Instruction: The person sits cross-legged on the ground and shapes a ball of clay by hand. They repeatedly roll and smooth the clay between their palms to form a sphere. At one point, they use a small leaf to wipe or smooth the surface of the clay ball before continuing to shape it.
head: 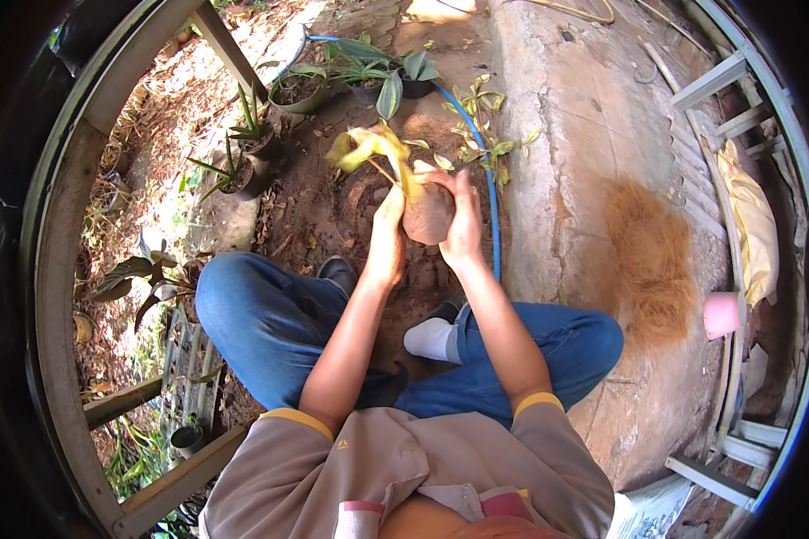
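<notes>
Between my two hands is a rounded brown clump (429, 214), seemingly a root ball, with a yellow-green leafy plant (377, 145) rising from it and leaning to the left. My left hand (390, 226) presses against the clump's left side near the stem. On the other side, my right hand (464, 215) cups it with the fingers curled over its top. The leaves are blurred. Both hands are above the brown soil, beyond my knees.
Potted plants (298, 91) stand ahead and to the left. A blue hose (493, 202) runs along the concrete slab (546, 168) at right. Brown fiber (650, 263) lies on the slab, near a pink pot (721, 315). Wooden frames (64, 269) flank the left side.
</notes>
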Tool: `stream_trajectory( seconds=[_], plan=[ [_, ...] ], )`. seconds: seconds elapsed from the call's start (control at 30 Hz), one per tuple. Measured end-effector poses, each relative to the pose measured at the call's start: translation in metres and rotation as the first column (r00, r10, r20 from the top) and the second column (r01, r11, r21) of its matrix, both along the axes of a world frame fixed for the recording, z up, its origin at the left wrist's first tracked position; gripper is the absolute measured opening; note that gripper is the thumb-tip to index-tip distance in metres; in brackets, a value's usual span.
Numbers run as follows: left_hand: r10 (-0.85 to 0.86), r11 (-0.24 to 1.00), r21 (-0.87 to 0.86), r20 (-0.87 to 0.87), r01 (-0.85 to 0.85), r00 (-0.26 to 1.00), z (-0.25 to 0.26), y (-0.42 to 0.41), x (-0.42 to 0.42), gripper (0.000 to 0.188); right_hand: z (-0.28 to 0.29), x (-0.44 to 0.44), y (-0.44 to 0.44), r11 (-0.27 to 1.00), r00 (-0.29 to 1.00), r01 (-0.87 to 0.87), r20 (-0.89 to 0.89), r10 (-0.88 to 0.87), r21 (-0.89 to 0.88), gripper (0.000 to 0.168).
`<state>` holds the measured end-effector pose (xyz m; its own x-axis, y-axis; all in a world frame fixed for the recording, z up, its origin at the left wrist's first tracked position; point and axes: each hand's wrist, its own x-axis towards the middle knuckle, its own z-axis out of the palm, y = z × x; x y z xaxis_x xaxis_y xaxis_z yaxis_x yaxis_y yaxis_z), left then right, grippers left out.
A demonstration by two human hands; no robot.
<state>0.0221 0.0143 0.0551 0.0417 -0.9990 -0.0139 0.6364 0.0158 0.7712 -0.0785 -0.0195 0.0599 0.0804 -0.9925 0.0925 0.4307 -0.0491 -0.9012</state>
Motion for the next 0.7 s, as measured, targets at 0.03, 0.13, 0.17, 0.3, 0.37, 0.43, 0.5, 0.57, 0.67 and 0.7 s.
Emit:
stream_trajectory(
  seconds=[0.03, 0.13, 0.17, 0.3, 0.37, 0.43, 0.5, 0.57, 0.67, 0.7],
  plan=[
    [0.0, 0.998, -0.068, 0.032, 0.002, 0.999, -0.002, -0.003, 0.003, 0.041, 0.002, -0.002, -0.004, 0.997, 0.992, -0.043, 0.121, 0.035, 0.07, 0.054],
    [0.027, 0.986, -0.164, 0.193, 0.005, 0.981, -0.007, -0.001, 0.007, 0.032, 0.015, -0.003, 0.005, 0.91, 0.932, -0.124, 0.362, -0.031, 0.395, 0.052],
    [0.026, 0.988, -0.154, 0.111, -0.009, 0.994, -0.006, 0.0, 0.005, 0.03, 0.008, 0.0, 0.004, 0.914, 0.923, -0.106, 0.382, -0.056, 0.391, 0.05],
    [0.006, 0.993, -0.118, 0.045, 0.0, 0.999, 0.014, 0.0, -0.004, 0.023, 0.004, -0.004, 0.002, 0.937, 0.869, -0.131, 0.492, -0.048, 0.323, 0.046],
    [0.081, 0.994, -0.087, 0.093, -0.073, 0.992, 0.014, 0.001, -0.005, 0.019, 0.01, 0.004, 0.011, 0.936, 0.927, 0.004, 0.35, -0.136, 0.351, 0.038],
    [0.091, 0.995, -0.044, -0.004, -0.091, 0.996, 0.019, 0.006, -0.006, 0.016, 0.006, 0.01, 0.015, 0.931, 0.955, 0.179, 0.171, -0.243, 0.319, 0.034],
    [0.129, 0.988, -0.089, 0.066, -0.123, 0.989, 0.021, 0.005, -0.007, 0.014, 0.008, 0.006, 0.016, 0.957, 0.952, 0.115, 0.245, -0.182, 0.265, 0.029],
    [0.139, 0.986, -0.104, 0.088, -0.129, 0.986, 0.019, 0.005, -0.007, 0.014, 0.009, 0.007, 0.018, 0.956, 0.95, 0.129, 0.242, -0.195, 0.262, 0.029],
    [0.146, 0.973, -0.203, 0.186, -0.107, 0.972, 0.015, 0.004, -0.002, 0.018, 0.02, 0.005, 0.019, 0.941, 0.934, 0.021, 0.328, -0.139, 0.339, 0.027],
    [0.15, 0.977, -0.179, 0.174, -0.118, 0.973, 0.017, 0.004, -0.004, 0.02, 0.024, 0.002, 0.017, 0.931, 0.92, -0.042, 0.379, -0.106, 0.362, 0.027]
  ],
)
